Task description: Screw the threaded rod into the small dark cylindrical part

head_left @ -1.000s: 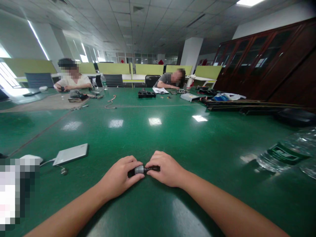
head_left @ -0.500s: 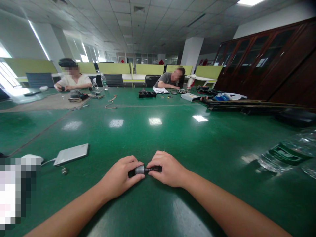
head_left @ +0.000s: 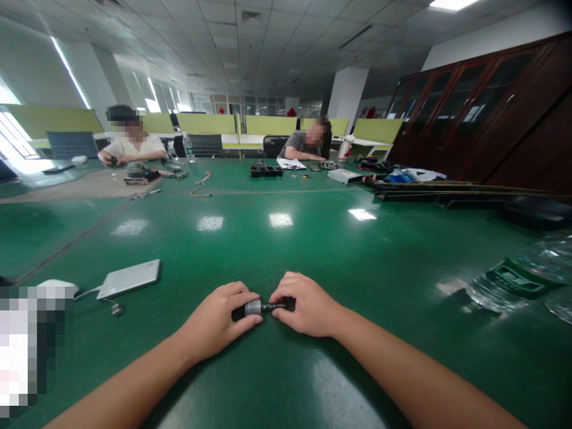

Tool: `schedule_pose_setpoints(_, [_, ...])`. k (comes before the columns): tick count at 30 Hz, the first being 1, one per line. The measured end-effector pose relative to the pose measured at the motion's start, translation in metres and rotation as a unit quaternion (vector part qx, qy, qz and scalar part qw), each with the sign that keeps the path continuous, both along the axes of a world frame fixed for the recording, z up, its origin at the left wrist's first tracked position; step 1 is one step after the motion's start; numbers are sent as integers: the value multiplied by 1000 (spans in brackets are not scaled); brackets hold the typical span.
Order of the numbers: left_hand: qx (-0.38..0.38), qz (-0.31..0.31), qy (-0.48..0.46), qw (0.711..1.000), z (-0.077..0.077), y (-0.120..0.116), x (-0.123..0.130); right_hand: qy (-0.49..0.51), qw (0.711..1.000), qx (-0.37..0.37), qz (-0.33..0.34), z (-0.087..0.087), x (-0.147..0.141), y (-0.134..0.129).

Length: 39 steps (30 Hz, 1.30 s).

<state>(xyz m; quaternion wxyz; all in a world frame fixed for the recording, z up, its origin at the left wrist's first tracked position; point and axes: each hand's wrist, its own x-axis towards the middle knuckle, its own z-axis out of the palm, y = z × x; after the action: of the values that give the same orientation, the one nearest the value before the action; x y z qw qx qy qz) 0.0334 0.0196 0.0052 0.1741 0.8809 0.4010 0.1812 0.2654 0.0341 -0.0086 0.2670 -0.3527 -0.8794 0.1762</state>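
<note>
In the head view, the left hand [head_left: 226, 313] holds a short grey cylinder with a thin dark ridged shaft [head_left: 253, 307] between thumb and fingers, probably to steady it, leaving the shaft pointing toward the right hand [head_left: 306, 305]. The right fingers are narrowed at the shaft's far end; whether they grip it I cannot tell. The piece lies level, low over the near middle of a glossy green worktop [head_left: 201, 253] reflecting ceiling lights. Beyond are yellow-green partitions [head_left: 205, 124] and dark red-brown wooden cabinets [head_left: 456, 113].
</note>
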Motion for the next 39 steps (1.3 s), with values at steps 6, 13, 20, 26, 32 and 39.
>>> schedule_pose_setpoints(6, [-2,1,1,1000,-1,0,-1,-7,1000,-5,-9,0,2,1])
schedule_pose_setpoints(13, [1,3,-1,1000,0,0,-1,-20,1000,-15,-18,2,9,5])
schedule_pose_setpoints(20, [-5,3,-16,1000,-1,2,-3,-21,996,-85,-19,7,32,19])
schedule_pose_setpoints(26, [-4,2,-19,1000,-2,1,-4,-14,997,-75,-10,6,30,19])
schedule_pose_setpoints(32, [-5,6,-19,1000,-1,1,-3,3,998,-59,-11,6,21,13])
schedule_pose_setpoints(39, [-1,-1,-7,1000,-1,1,0,21,998,-61,-9,3,4,5])
